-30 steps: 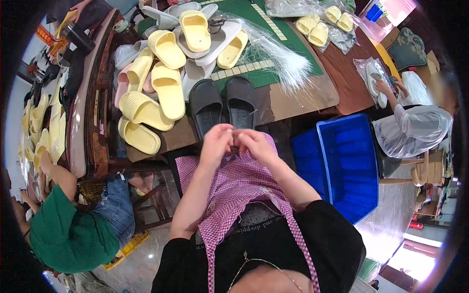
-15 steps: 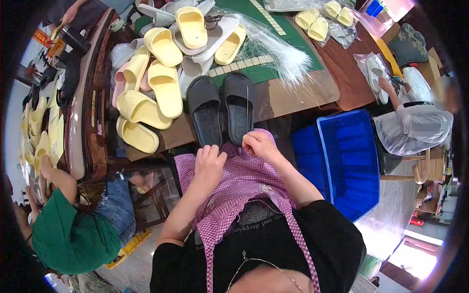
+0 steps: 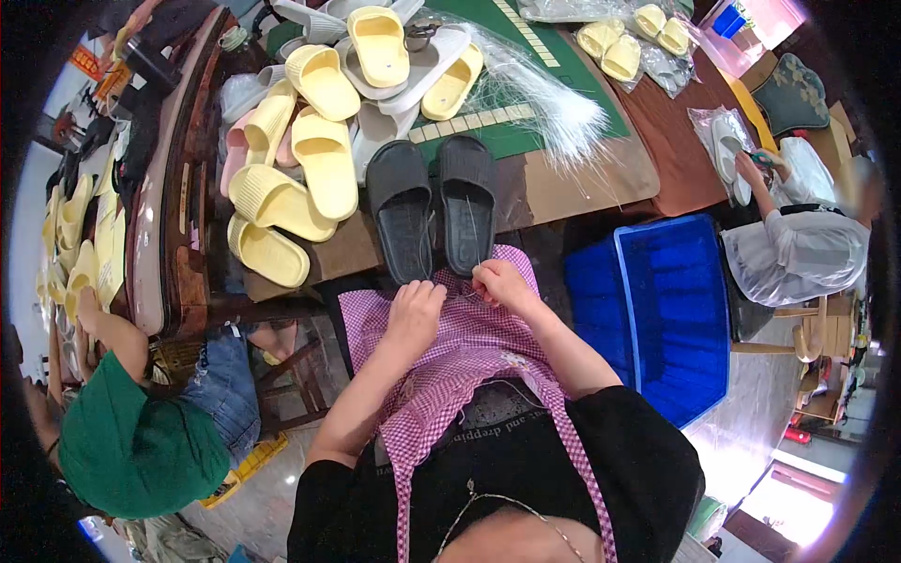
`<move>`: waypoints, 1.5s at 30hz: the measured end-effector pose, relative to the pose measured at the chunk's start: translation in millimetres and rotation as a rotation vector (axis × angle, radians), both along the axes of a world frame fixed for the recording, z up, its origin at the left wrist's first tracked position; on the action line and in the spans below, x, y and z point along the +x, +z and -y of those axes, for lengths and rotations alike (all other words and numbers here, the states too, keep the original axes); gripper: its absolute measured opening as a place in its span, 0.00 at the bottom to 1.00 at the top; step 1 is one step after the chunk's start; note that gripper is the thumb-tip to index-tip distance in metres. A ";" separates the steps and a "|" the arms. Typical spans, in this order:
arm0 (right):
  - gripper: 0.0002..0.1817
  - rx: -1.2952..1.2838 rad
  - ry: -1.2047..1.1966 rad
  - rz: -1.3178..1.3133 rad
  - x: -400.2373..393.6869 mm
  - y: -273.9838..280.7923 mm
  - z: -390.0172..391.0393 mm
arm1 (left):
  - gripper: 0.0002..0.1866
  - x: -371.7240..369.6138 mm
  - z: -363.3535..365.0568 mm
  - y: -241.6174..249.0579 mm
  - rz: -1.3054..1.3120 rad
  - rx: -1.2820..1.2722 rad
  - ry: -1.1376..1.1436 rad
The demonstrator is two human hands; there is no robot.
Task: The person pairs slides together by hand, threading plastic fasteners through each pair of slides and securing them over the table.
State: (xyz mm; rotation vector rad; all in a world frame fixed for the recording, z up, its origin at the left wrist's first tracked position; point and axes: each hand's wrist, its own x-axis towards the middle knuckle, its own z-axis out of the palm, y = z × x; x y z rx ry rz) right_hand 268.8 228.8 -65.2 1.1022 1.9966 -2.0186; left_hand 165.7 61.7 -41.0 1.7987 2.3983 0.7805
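Bright even daylight, sharp centre, fisheye bending and dark vignetted corners.

Wooden table, glossy floor

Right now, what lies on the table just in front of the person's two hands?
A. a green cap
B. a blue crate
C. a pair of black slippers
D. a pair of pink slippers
C: the black slippers lie side by side just beyond the left hand and right hand.
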 end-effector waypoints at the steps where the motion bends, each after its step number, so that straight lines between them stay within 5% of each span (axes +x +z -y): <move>1: 0.16 -0.009 -0.004 0.031 -2.4 -0.8 -2.4 | 0.05 -2.1 -2.1 -1.5 -0.001 -0.001 0.003; 9: 0.18 0.226 0.118 -0.028 -27.4 -12.9 -26.8 | 0.03 -24.0 -21.4 -12.9 -0.019 0.030 0.095; 14: 0.19 0.918 0.240 0.021 -60.0 -9.9 -41.9 | 0.03 -45.9 -45.6 -14.8 -0.032 0.085 0.099; 30: 0.19 1.093 -0.234 -0.091 -101.9 20.0 -127.2 | 0.06 -95.4 -86.2 -41.7 -0.049 0.181 0.232; 36: 0.19 1.004 -0.073 0.213 -143.0 -9.2 -171.3 | 0.08 -97.8 -89.6 -42.6 -0.044 0.194 0.233; 39: 0.16 1.011 0.019 0.167 -150.2 -16.1 -174.1 | 0.09 -98.1 -89.0 -45.1 -0.035 0.196 0.234; 45: 0.09 1.040 -0.180 -0.314 -172.7 -3.4 -153.9 | 0.12 -100.1 -87.3 -50.5 -0.025 0.155 0.236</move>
